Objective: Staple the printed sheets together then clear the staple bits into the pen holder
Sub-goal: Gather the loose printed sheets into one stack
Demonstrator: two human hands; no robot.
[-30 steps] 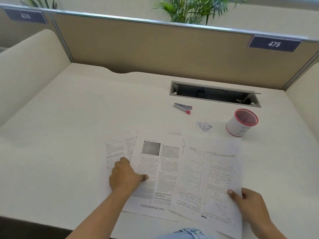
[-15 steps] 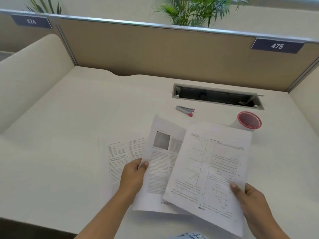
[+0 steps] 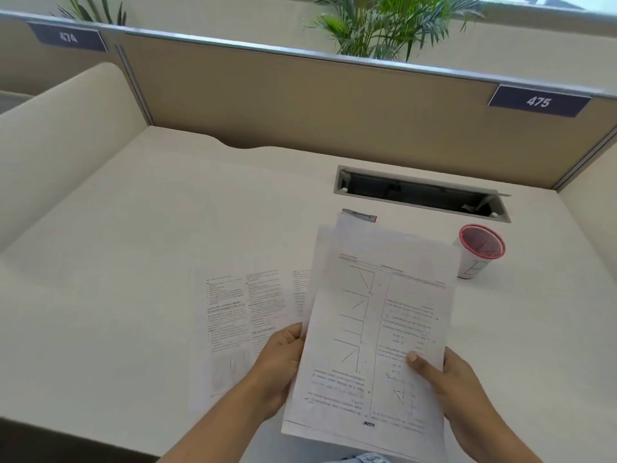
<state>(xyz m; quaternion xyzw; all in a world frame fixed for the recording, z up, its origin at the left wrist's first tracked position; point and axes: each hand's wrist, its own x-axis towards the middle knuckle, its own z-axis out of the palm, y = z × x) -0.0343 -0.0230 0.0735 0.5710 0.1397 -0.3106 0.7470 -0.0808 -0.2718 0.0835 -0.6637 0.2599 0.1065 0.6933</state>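
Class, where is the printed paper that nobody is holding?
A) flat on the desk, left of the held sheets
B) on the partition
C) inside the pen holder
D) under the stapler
A: the loose paper lies flat on the desk, left of the held sheets.

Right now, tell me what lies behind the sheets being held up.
The stapler peeks over the held sheets; a printed sheet shows left of them on the desk. The desk directly behind is covered; no staple bits show.
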